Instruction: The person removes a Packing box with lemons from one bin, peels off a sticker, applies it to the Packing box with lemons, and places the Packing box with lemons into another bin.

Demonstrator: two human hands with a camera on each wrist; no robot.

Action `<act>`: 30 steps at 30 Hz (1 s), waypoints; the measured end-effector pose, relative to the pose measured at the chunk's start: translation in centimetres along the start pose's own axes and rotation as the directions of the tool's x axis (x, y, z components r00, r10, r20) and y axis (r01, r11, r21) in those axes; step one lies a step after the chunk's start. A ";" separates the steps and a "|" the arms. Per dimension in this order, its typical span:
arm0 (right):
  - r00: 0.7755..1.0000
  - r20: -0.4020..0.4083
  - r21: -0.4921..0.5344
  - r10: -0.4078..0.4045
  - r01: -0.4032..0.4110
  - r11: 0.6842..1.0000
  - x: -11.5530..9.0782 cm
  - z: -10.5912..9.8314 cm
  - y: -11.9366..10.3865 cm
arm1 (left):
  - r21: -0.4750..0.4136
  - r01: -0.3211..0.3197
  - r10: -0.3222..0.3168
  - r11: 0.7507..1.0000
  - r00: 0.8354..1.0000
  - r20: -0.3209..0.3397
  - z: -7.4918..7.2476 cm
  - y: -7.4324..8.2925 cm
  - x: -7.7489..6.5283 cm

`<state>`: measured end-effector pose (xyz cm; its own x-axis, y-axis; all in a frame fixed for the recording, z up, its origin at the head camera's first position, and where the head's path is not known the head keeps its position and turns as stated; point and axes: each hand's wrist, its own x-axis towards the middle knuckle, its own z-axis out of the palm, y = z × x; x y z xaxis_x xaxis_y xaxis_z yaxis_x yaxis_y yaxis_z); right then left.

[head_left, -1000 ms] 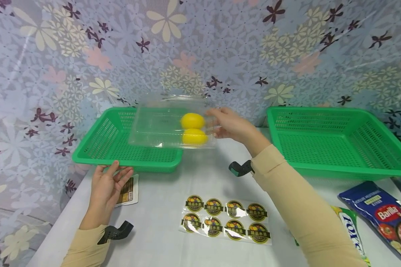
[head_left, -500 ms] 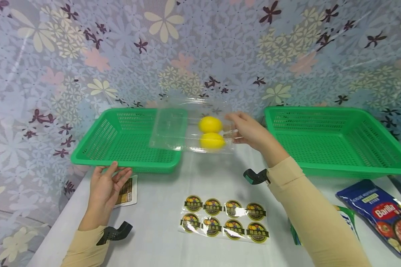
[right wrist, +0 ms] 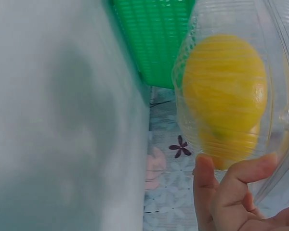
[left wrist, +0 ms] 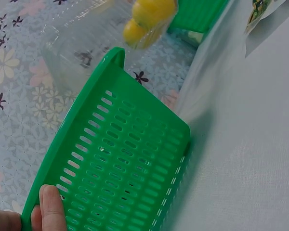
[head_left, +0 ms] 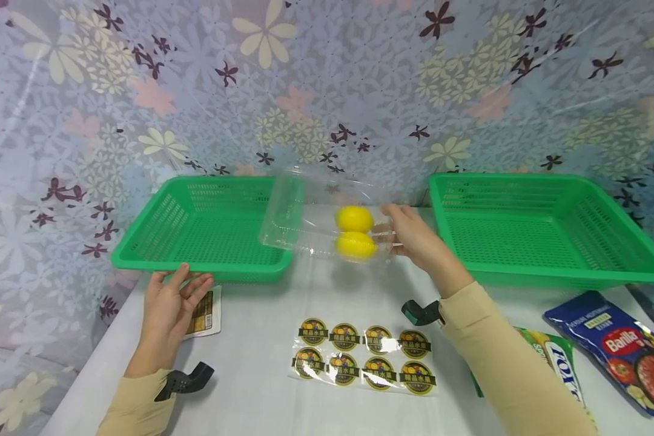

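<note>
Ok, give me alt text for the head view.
A person's right hand holds up a clear container with two yellow fruits inside; the left hand grips a green basket. A sheet of round stickers lies on the white table.

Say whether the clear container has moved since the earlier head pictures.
Yes: the clear container has moved rightward, closer to the right green basket.

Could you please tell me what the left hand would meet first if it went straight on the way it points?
Most likely the left basket: the left hand grips its near edge, so it stands straight ahead, though exact depth is hard to judge.
</note>
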<state>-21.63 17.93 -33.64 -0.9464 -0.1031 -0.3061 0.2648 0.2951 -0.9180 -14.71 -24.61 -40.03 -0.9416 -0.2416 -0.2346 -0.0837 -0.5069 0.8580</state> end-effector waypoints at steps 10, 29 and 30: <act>1.000 -0.022 0.011 0.005 -0.005 1.000 0.1 0.2 1.7 | 0.014 -0.011 0.011 1.000 1.000 -0.002 -0.1 -0.2 0.0; 0.998 -0.040 0.041 0.052 -0.050 0.998 -0.1 -1.0 3.5 | 0.027 -0.022 0.022 0.999 1.000 0.005 0.0 -0.1 0.0; 0.998 -0.042 0.042 0.054 -0.052 0.998 -0.1 -1.0 3.6 | 0.029 -0.021 0.021 0.999 1.000 0.003 0.0 -0.1 0.0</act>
<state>-20.75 19.93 -36.62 -0.9376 -0.0473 -0.3445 0.3214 0.2603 -0.9105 -14.71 -24.54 -40.14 -0.9442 -0.2496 -0.2150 -0.0733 -0.4772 0.8758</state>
